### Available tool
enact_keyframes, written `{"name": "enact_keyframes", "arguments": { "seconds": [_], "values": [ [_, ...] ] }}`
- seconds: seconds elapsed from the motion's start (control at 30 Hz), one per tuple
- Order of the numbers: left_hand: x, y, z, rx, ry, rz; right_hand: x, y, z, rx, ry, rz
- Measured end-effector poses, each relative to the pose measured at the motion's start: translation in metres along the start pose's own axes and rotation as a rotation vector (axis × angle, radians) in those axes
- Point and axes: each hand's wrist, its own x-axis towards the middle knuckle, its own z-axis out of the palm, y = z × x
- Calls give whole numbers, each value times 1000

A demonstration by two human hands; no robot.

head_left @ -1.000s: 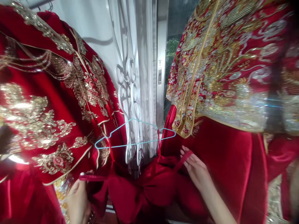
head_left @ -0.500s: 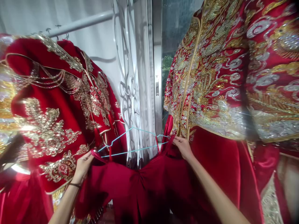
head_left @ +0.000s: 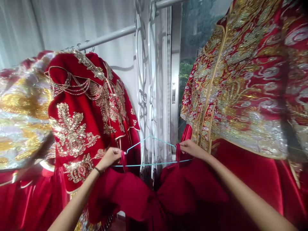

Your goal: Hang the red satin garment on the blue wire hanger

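Note:
A dark red dress (head_left: 134, 192) with thin straps and a gathered front hangs in front of me on a light blue wire hanger (head_left: 149, 164). My left hand (head_left: 109, 158), a dark band at its wrist, pinches the left strap (head_left: 124, 160) close to the hanger's left shoulder bend. On the other side, my right hand (head_left: 193, 149) has its fingers closed on the right strap (head_left: 178, 154) by the opposite bend. The hanger's hook points up, near white scrollwork. The dress's lower part drops out of view.
Left, a red jacket (head_left: 93, 96) with gold sequins hangs from a white rail (head_left: 108, 38). A gold-and-red embroidered jacket (head_left: 231, 96) hangs right. White scrolled metalwork (head_left: 143, 96) stands between them, before a curtain (head_left: 77, 22) and a window frame (head_left: 175, 80).
My hands have come closer together, from the outer edges of the dress top to the straps at the hanger's bends. The view has turned left, so the surroundings sit farther right.

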Motion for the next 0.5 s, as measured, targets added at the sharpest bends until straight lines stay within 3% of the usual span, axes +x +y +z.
{"name": "enact_keyframes", "arguments": {
  "seconds": [0.1,0.17,0.23,0.3,0.37,0.43,0.5],
  "values": [
    [-4,1,0,234,-22,54,-3,3,0,-184,-101,-36],
    [-17,0,-2,348,2,95,-6,0,1,-379,-22,-27],
    [-35,-4,-5,427,96,135,-5,-14,8,-569,153,-36],
    [-54,-10,-6,480,173,166,3,-43,24,-644,290,-114],
    [-70,-17,-5,505,127,174,17,-82,49,-592,306,-263],
    [-78,-23,-3,512,41,160,38,-120,79,-521,217,-426],
    [-81,-27,-1,523,34,132,61,-149,108,-527,107,-493]
  ]
}}
